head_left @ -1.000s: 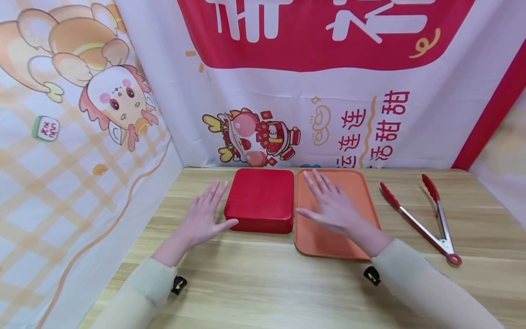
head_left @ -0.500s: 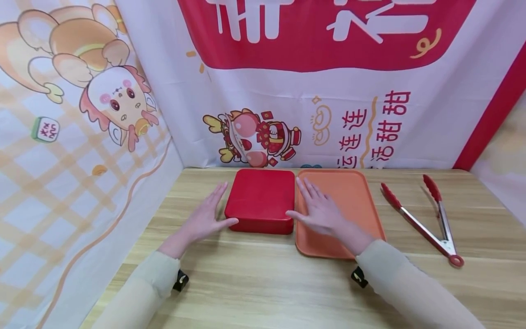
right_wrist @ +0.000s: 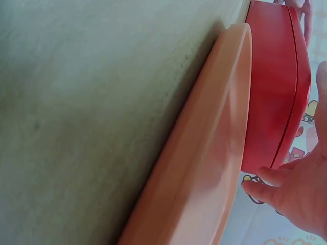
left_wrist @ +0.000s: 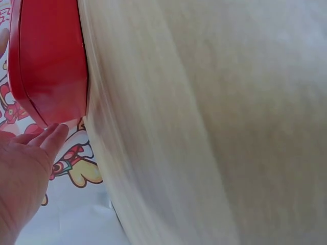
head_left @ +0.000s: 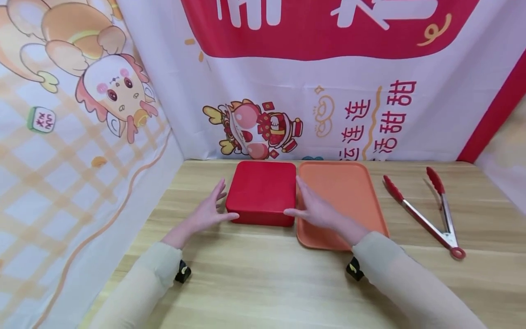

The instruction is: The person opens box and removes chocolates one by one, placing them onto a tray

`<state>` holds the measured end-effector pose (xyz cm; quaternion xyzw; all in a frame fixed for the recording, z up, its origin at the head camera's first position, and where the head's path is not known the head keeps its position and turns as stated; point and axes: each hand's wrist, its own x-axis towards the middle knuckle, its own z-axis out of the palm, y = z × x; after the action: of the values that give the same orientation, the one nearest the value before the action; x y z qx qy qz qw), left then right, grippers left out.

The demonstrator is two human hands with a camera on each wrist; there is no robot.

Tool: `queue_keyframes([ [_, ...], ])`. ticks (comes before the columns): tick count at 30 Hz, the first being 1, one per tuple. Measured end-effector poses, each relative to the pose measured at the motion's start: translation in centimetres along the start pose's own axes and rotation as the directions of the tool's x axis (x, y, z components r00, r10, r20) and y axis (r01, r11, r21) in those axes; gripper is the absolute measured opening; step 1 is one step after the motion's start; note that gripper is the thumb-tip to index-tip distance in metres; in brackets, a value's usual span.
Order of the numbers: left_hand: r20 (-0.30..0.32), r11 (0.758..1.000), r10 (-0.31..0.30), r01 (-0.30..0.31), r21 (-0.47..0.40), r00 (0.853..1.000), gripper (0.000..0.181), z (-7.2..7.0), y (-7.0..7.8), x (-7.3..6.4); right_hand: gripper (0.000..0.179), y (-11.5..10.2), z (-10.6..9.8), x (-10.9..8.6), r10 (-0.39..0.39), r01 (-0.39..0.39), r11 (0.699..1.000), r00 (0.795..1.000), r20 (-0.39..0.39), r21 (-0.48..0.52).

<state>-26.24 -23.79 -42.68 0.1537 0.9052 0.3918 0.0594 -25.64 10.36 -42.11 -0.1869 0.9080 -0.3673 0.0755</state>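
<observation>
A red box with rounded corners sits on the table; a seam below its top shows in the right wrist view, where its side faces the camera. My left hand is spread at the box's left side, thumb over the near corner. In the left wrist view, the fingertips of that hand are right at the box's end. My right hand stands at the box's right side above an orange tray, with thumb pointing at the near right corner. Both hands have their fingers extended.
The orange tray lies flat, directly right of the box. Farther right rest tongs with red tips, their arms spread. A printed cloth hangs behind the table, and another patterned cloth borders the left side.
My right hand has moved left from over the tray to the box's right side. My left hand has come slightly closer to the box. The head view has tilted down a little.
</observation>
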Motion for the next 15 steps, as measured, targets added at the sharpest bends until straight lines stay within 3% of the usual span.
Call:
queue_keyframes([
  [9, 0.022, 0.996, 0.032, -0.03, -0.09, 0.999, 0.109, 0.45, -0.3, 0.22, 0.118, -0.15, 0.73, 0.07, -0.003, 0.0, 0.998, 0.999, 0.037, 0.069],
  [15, 0.015, 0.995, 0.04, -0.038, -0.092, 0.999, 0.105, 0.35, 0.12, 0.51, 0.117, -0.27, 0.79, 0.31, 0.01, -0.012, 0.994, 1.0, 0.02, 0.107],
])
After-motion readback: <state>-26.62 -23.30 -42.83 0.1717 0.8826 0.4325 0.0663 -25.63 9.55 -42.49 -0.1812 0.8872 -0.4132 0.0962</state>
